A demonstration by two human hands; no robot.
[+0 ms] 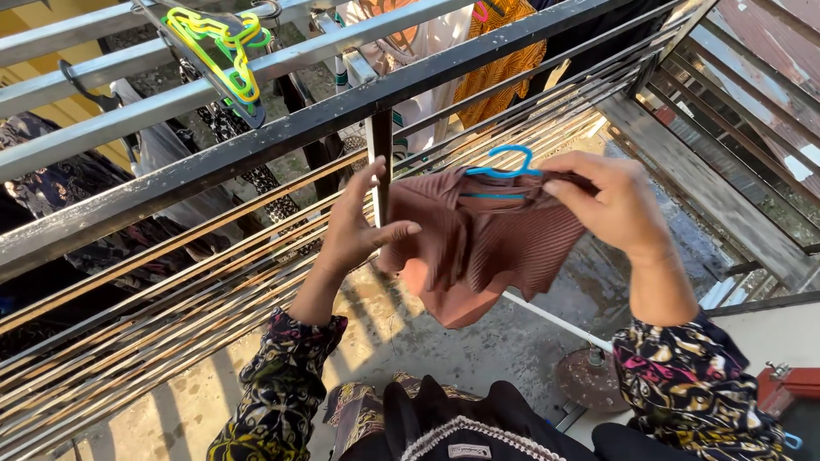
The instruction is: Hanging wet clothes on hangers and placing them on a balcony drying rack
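**Currently: brown garment on blue hanger, held at railing**

The brown ribbed garment (483, 248) hangs in mid-air between both hands, just in front of the dark metal railing (282, 137). A blue plastic hanger (504, 162) sits at its top edge, hook upward, partly covered by cloth.

The right hand (611, 205) pinches the upper right of the garment and the hanger end between thumb and fingers. The left hand (359, 226) is spread, fingers extended, palm toward the cloth, thumb touching its left edge; it grips nothing.

Both forearms wear dark patterned sleeves (282, 384). Behind the railing, clothes hang from pale rails, among them an orange cloth (504, 60). A green and yellow hanger (224, 47) hangs at upper left. Wooden slats (171, 316) run below the railing. The concrete floor (478, 341) lies underneath, partly wet.
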